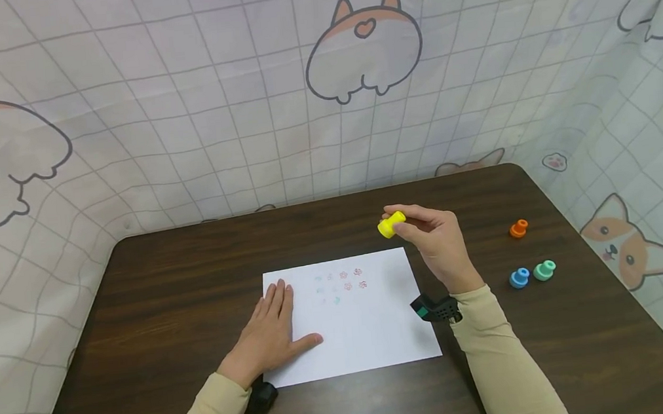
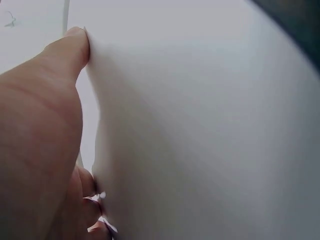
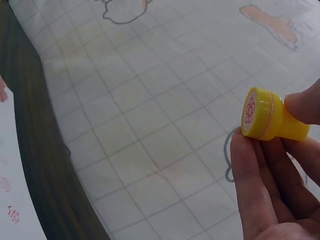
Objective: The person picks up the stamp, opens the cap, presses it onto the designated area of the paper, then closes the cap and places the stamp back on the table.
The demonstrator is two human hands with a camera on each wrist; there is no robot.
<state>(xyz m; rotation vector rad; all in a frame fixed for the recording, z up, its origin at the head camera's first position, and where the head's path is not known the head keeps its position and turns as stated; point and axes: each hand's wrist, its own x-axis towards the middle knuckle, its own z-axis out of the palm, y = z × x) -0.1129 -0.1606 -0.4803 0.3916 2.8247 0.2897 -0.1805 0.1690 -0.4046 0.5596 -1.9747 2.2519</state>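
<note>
My right hand [image 1: 442,244] pinches a yellow toy stamp [image 1: 391,225] between thumb and fingers, raised off the table beyond the far right corner of a white sheet of paper [image 1: 372,328]. In the right wrist view the stamp's round face [image 3: 250,114] bears a pink-red flower outline. Flat on the sheet's left side lies my left hand [image 1: 268,336], fingers straight and thumb spread. Rows of small faint prints [image 1: 343,275], in red, pink and green-blue, mark the sheet's upper half. The left wrist view shows mostly thumb [image 2: 65,55] and blurred white paper.
On the right of the dark wooden table [image 1: 164,261] stand an orange stamp [image 1: 519,229], a blue stamp [image 1: 519,278] and a mint-green stamp [image 1: 544,270]. A white gridded cloth [image 1: 211,112] with corgi drawings hangs behind and beside the table.
</note>
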